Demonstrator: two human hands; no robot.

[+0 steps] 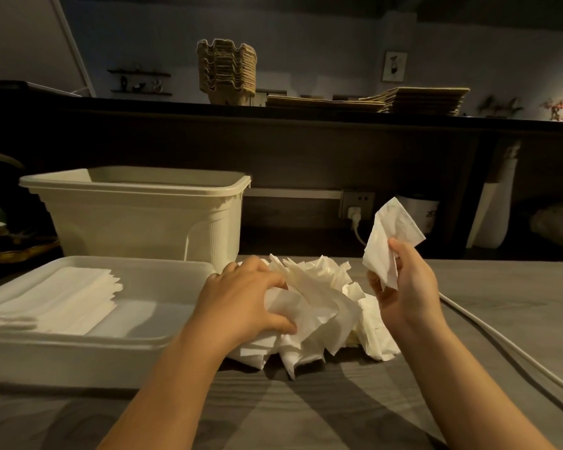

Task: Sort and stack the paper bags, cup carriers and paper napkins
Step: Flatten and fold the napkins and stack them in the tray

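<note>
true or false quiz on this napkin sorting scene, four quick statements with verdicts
1. The right hand holds one raised napkin. True.
2. The left hand hovers clear of the loose napkin pile. False: it is on the pile, fingers curled into the paper.
3. A neat stack of napkins lies in the shallow tray. True.
4. The cup carriers lie scattered beside the tray. False: they stand stacked on the upper shelf, next to the flat paper bags.
</note>
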